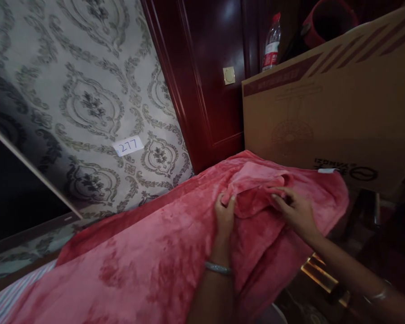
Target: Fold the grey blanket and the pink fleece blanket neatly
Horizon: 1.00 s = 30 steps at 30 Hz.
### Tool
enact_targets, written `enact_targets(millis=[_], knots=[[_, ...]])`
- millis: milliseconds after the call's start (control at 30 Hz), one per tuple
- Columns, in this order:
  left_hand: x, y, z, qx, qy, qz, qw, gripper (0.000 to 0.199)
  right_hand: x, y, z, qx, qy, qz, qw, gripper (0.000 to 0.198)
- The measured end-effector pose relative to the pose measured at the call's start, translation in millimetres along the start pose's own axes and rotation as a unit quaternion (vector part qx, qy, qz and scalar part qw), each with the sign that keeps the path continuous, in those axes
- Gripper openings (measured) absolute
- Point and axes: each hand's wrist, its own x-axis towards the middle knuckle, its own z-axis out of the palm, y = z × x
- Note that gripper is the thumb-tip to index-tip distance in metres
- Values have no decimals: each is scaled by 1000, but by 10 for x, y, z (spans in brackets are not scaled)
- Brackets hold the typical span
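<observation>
Supporting surface, largely concealed; its type cannot be determined. A brown strip [16, 274] shows at the left. A striped cloth [22, 290] lies at the near left, partly beneath a pink-red plush blanket [148, 243], which spreads from near left to far right, rumpled toward the right.

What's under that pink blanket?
Under the pink blanket, a striped cloth shows at the picture's lower left; most of what lies beneath is covered and can't be seen.

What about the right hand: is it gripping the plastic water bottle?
No, the right hand pinches the pink plush blanket, well apart from the plastic water bottle.
</observation>
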Motion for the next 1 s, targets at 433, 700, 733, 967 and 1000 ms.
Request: enact_targets(millis=[433, 700, 733, 967, 1000], knots=[[-154, 21, 135, 154, -126, 24, 980, 14, -222, -3, 395, 38, 54, -140, 988, 27], [-180, -59, 126, 115, -210, 45, 970, 20, -331, 96, 461, 4, 50, -174, 983, 37], [-183, -67, 127, 123, -217, 46, 967, 24, -355, 120, 468, 8, 41, -174, 984, 39], [-203, -78, 174, 197, -205, 35, 958, 21, -387, 133, 317, 27, -50, -188, 980, 46], [-201, -84, 175, 199, -208, 31, 957, 20, -341, 137, 255, 24, -67, -190, 979, 46]])
